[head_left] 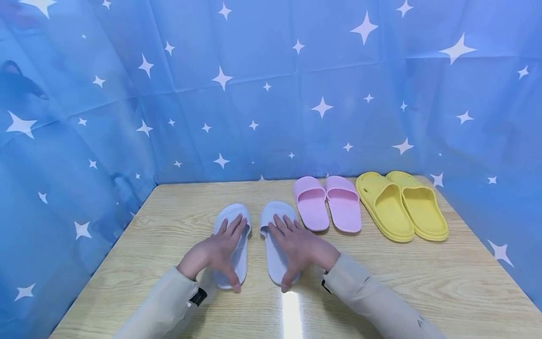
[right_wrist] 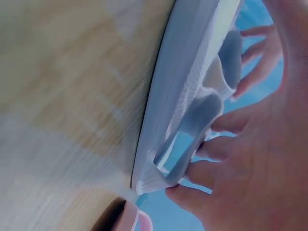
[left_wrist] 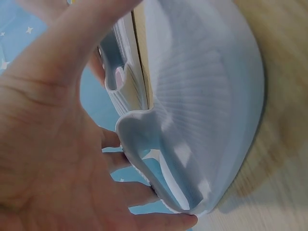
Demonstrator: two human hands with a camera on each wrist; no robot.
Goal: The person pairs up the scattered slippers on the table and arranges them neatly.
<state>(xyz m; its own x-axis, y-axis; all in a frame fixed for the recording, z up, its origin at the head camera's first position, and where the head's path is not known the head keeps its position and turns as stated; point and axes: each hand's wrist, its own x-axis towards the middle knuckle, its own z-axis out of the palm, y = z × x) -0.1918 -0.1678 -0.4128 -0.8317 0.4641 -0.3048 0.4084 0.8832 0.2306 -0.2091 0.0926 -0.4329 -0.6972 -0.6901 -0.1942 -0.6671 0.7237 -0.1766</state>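
Note:
Two pale white-lavender slippers lie side by side on the table in the head view, soles down, with a narrow gap between them. Over the left slipper point(head_left: 242, 266) my left hand point(head_left: 222, 247) is spread, its fingertips resting on the strap and its thumb near the heel end. My right hand point(head_left: 299, 246) lies likewise over the right slipper point(head_left: 272, 261). In the left wrist view, straight fingers point(left_wrist: 139, 192) touch the outside of the strap. The right wrist view has the fingertips point(right_wrist: 192, 195) against the other strap.
A pair of pink slippers point(head_left: 313, 214) stands at the back, right of the white pair. Farther right is a yellow pair point(head_left: 391, 216). The wooden table point(head_left: 169, 226) ends at a blue curtain point(head_left: 254, 103) with white stars behind and at the sides.

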